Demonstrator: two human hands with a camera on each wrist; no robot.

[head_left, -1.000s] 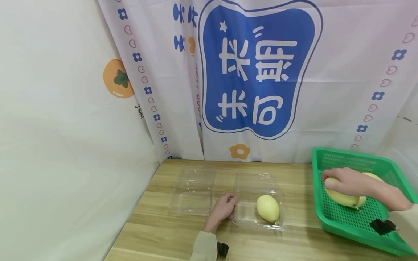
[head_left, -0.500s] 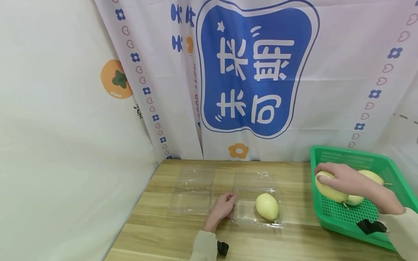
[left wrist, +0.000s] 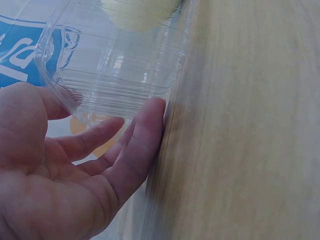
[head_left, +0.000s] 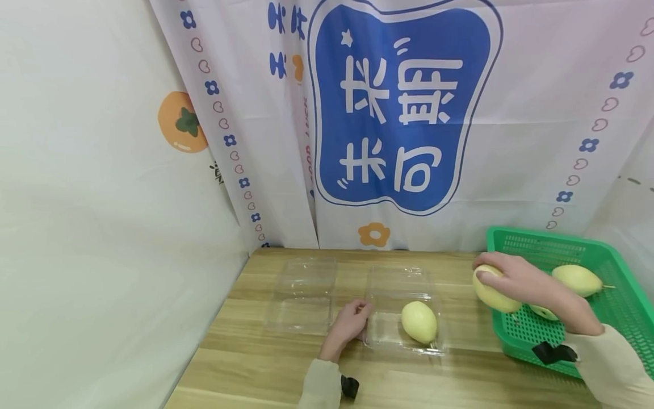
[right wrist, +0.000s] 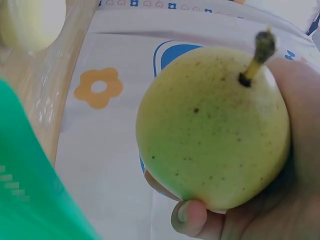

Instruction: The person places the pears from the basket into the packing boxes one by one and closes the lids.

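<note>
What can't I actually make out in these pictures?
- Lower pear in the green basket: head view, partly covered by the right grip.
- Basket's near right corner: head view, out of sight behind the sleeve and past the frame's edge.
- Boxed pear: left wrist view, cut off by the top edge, seen through the clear box.
- Held pear's far side: right wrist view, hidden by the pear itself.
</note>
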